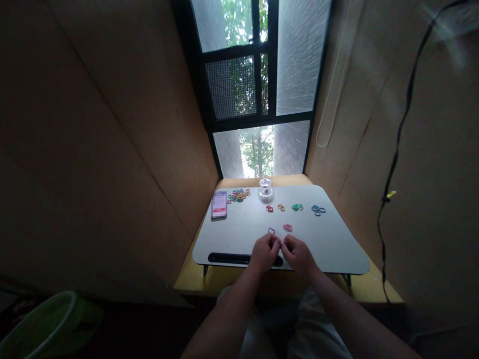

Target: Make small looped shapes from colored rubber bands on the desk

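My left hand (pixel 265 251) and my right hand (pixel 297 253) meet fingertip to fingertip over the near part of a white folding lap table (pixel 235 234). Both are closed in a pinch; what lies between the fingers is too small to make out. Just beyond my left fingers is a purple band (pixel 271 231), like a small hair tie. A cluster of pink bands (pixel 287 228) lies ahead of my right hand. Farther back sit small groups of red bands (pixel 269 209), yellow bands (pixel 281 207), green bands (pixel 297 207) and dark blue-green bands (pixel 318 210).
A mixed pile of coloured bands (pixel 238 195) lies at the back left, beside a phone (pixel 219 205). A clear round container (pixel 266 192) stands at the back. Along the front edge runs a black slot (pixel 228 258). A cable (pixel 397 139) hangs at right; a green tub (pixel 56 324) is lower left.
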Available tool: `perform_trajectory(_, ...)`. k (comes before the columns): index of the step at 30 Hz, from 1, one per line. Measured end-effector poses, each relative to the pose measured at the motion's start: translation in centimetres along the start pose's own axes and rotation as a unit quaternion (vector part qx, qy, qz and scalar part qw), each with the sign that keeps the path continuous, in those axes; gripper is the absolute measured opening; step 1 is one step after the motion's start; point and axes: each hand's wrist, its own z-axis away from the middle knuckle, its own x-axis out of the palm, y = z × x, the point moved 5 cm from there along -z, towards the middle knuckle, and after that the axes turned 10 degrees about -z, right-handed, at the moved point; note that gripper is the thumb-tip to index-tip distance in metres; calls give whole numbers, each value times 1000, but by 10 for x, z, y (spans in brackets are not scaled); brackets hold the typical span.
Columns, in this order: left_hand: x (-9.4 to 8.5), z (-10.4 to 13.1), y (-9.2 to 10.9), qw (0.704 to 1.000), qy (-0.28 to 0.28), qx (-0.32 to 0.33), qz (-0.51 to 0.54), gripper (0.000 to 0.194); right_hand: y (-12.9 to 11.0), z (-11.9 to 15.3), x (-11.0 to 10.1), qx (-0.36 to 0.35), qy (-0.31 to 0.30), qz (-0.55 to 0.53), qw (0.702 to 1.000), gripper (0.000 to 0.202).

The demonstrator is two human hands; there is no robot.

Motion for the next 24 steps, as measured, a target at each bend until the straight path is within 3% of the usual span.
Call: perform_trajectory(24,-2,2,1,1000,0,-6,8,11,0,-1,0,-19,-1,6,1000,31)
